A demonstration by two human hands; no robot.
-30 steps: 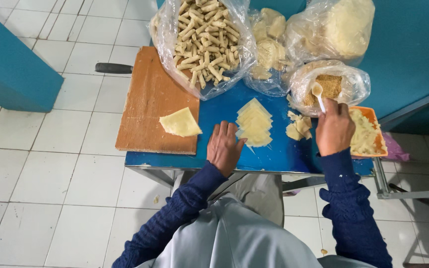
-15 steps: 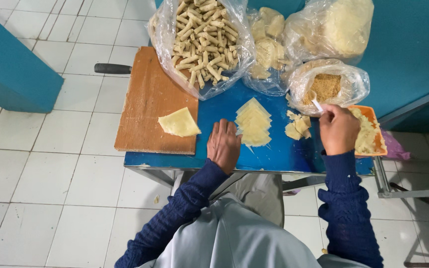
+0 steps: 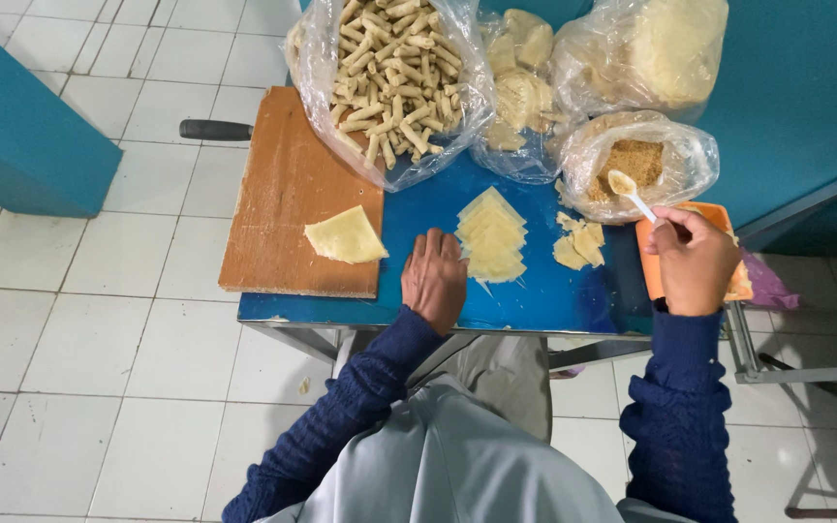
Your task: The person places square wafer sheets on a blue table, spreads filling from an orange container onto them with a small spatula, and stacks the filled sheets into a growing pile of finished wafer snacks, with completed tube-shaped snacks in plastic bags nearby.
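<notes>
Since a second ago my right hand has lifted the white spoon, now loaded, out of the bag of brown filling; my left hand has stayed put; on the wooden board lies one folded wrapper; beside it my left hand rests flat, fingers open, holding nothing, touching the stack of square wrappers on the blue table; my right hand is closed round the spoon's handle above the orange tray.
</notes>
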